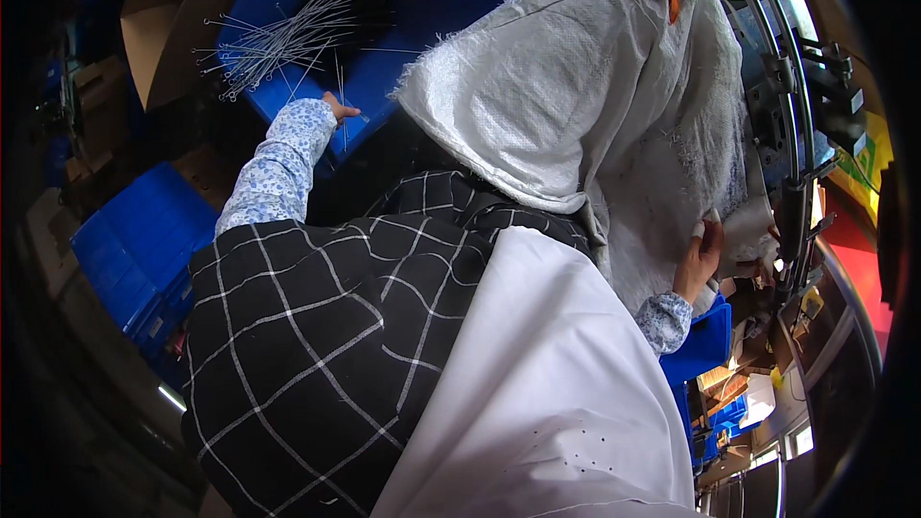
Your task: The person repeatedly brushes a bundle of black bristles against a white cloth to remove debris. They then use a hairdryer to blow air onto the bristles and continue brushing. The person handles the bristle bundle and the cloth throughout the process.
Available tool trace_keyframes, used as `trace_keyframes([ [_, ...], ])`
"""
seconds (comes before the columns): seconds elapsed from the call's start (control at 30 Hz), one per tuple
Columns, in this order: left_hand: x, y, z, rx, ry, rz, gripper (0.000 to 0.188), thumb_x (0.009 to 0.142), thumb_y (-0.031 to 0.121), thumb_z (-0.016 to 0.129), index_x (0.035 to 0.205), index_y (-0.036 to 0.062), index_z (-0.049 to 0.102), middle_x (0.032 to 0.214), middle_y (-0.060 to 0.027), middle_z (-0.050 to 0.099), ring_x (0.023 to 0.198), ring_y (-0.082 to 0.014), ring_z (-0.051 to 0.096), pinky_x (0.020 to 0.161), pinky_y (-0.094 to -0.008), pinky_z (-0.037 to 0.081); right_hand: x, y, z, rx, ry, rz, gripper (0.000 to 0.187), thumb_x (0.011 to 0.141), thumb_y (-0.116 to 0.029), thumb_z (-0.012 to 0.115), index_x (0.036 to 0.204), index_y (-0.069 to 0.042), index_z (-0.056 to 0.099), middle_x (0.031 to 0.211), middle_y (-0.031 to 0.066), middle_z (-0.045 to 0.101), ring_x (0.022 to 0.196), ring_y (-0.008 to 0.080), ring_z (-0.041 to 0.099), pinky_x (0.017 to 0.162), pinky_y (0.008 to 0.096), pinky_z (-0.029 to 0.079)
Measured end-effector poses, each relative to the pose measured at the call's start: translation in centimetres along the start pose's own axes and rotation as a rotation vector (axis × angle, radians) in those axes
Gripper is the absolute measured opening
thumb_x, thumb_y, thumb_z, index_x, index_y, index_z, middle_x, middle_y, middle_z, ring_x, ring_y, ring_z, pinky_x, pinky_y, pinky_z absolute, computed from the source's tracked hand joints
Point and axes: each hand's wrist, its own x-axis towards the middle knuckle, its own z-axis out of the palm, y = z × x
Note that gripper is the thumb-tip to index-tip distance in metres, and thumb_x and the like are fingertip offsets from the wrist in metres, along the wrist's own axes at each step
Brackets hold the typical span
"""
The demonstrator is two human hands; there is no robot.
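At the near edge of a blue plastic bin (384, 118), my left hand (342, 109) is closed around a few thin metal wires, which stick out above and below the fingers. Just beyond it, a loose bundle of looped-end wires (288, 36) lies across the bin's left side. My right hand (698, 261) pinches the lower right part of a white woven sack (537, 86). The sack is frayed along its edge and drapes over the right of the bin. Its folds hide what lies beneath.
A cardboard flap (163, 38) stands left of the bin. Blue crates (144, 245) are stacked at the left. Black cables and a metal frame (791, 153) rise at the right, above another blue bin (700, 341). White cloth (556, 374) and checked black fabric (317, 345) cover my body.
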Motion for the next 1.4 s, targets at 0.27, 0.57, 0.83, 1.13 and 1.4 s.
trace_keyframes([
  [0.27,2.0,-2.8,-0.4,0.164,0.004,-0.134,0.031,0.081,0.013,0.045,0.108,-0.0015,0.041,0.092,-0.0185,0.058,0.08,-0.0292,0.058,0.069,-0.0371,0.048,0.3,0.1,-0.3,-0.067,-0.001,-0.034,0.035,0.081,-0.008,0.049,0.114,0.003,0.042,0.105,0.0125,0.052,0.099,0.0195,0.05,0.086,0.0287,0.037],
  [0.57,-4.1,-2.3,-9.1,1.244,0.53,0.378,0.044,0.08,0.013,0.042,0.123,0.0116,0.031,0.111,-0.0115,0.045,0.102,-0.0261,0.048,0.078,-0.0351,0.042,-0.2,-0.6,0.4,-0.103,0.054,-0.016,0.035,0.081,-0.009,0.048,0.114,0.002,0.043,0.103,0.0119,0.053,0.095,0.019,0.051,0.084,0.0278,0.038],
  [0.83,-2.4,-3.2,-6.2,1.651,0.609,0.641,0.057,0.082,0.016,0.037,0.133,0.006,0.013,0.134,-0.0135,0.021,0.119,-0.0258,0.028,0.101,-0.0336,0.016,0.2,-0.2,0.4,-0.146,0.068,-0.029,0.034,0.081,-0.009,0.048,0.114,0.0,0.043,0.103,0.0114,0.053,0.094,0.0187,0.052,0.083,0.0281,0.039],
  [1.13,0.5,-4.1,-5.6,1.736,0.538,0.663,0.056,0.079,0.015,0.039,0.131,0.0049,0.02,0.11,-0.0121,0.041,0.1,-0.0224,0.039,0.086,-0.0321,0.027,0.1,-0.2,0.7,-0.243,0.081,-0.054,0.036,0.08,-0.007,0.047,0.114,0.002,0.043,0.104,0.014,0.052,0.097,0.0216,0.051,0.085,0.0284,0.037],
  [1.4,-2.3,-1.2,-4.9,1.924,0.534,0.953,0.058,0.081,0.009,0.034,0.133,0.0054,0.009,0.139,-0.0102,0.004,0.129,-0.0218,0.001,0.105,-0.0342,-0.003,0.0,-0.1,0.9,-0.304,0.081,-0.071,0.037,0.079,-0.005,0.046,0.115,0.003,0.042,0.106,0.0155,0.05,0.099,0.0236,0.05,0.086,0.0298,0.037],
])
